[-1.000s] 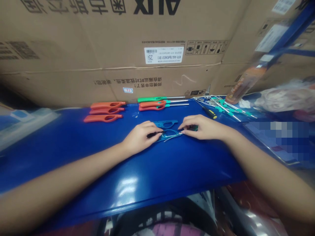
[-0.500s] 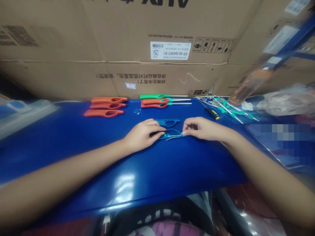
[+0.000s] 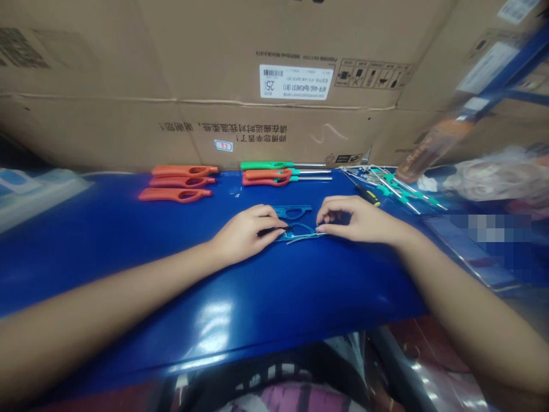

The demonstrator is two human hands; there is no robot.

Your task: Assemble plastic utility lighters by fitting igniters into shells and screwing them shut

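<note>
On the glossy blue table point(image 3: 266, 297) lie two blue lighter-handle shell halves: one point(image 3: 294, 212) is free just beyond my hands, the other point(image 3: 300, 232) is between them. My left hand point(image 3: 246, 232) is closed, pinching a thin black piece against the left end of the nearer shell. My right hand point(image 3: 358, 219) is closed in a pinch at the shell's right end, where a thin metal tube sticks out. What the right fingertips grip is too small to name.
Three orange handle shells point(image 3: 178, 182) lie at the back left. Assembled long lighters, green and orange point(image 3: 274, 173), lie behind my hands. A yellow-black screwdriver point(image 3: 366, 195) and teal-handled tools point(image 3: 398, 191) are at the back right. Large cardboard boxes point(image 3: 240, 86) wall the far edge. A phone point(image 3: 472, 252) lies at right.
Both hands stay on the nearer blue shell. My right hand has drawn its fingers into a tighter pinch and shifted slightly. The view has drifted a little.
</note>
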